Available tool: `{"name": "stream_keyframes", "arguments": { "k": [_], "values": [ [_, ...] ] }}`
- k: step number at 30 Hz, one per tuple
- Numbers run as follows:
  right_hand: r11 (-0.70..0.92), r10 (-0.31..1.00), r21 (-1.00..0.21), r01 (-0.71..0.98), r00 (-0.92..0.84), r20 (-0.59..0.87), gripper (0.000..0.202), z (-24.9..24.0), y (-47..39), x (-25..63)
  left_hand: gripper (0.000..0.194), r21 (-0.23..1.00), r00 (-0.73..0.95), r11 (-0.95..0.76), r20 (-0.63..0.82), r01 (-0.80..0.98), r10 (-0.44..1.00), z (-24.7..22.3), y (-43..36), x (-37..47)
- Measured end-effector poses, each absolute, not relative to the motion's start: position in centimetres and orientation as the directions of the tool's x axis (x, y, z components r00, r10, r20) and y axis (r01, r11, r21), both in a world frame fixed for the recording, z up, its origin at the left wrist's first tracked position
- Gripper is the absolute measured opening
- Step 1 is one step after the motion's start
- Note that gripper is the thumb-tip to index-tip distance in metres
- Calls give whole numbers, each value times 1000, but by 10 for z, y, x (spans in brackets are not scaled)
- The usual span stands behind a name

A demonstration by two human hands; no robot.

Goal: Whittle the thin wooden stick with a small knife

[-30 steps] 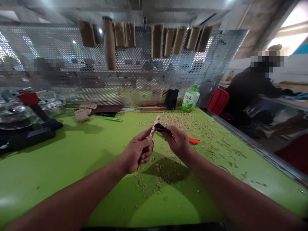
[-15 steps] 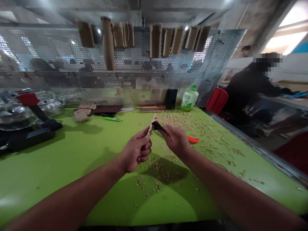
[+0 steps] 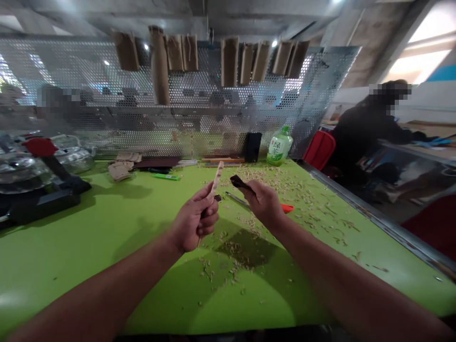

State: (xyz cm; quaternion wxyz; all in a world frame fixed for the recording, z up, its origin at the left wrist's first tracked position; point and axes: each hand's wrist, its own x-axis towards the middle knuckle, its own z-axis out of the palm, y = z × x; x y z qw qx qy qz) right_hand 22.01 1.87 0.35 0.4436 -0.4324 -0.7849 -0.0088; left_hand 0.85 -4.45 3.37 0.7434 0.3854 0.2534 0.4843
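My left hand is closed around a slim, pale carved wooden stick, which points up and away from me. A small dark piece shows beside its fingers; whether the hand holds that too is unclear. To the right, my right hand pinches a dark folded strip that looks like sandpaper. The strip and the stick are apart, with a gap between the hands. Under and beside my right hand lies a tool with a thin metal shaft and an orange handle, partly covered by the hand.
Wood shavings litter the green table. Behind the hands are a green cutter, a dark sheet, a black box-like object and a tea bottle. Metal kettles stand left. A person sits at right.
My hands have moved apart. The dark strip has come off the wooden stick, which has shifted left and stands more upright. More of the metal-shafted tool shows.
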Motion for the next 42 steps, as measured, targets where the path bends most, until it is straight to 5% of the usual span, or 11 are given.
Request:
{"name": "stream_keyframes", "arguments": {
  "k": [17, 21, 27, 42],
  "values": [
    [742, 500, -166, 649, -371, 782, 27, 12, 5, 211, 53, 883, 451, 343, -177, -320, 875, 22, -53, 28],
    [691, 567, -167, 703, -384, 729, 31, 7, 13, 222, 52, 867, 444, 301, -106, -396, 890, 29, -54, 19],
    [620, 649, -331, 711, -228, 726, 30, 6, 21, 225, 53, 843, 413, 225, -5, -488, 911, 33, -47, 11],
    [675, 566, -142, 724, -385, 729, 29, 8, 11, 212, 59, 914, 434, 289, -146, -285, 889, 20, -51, 25]
  ]
}}
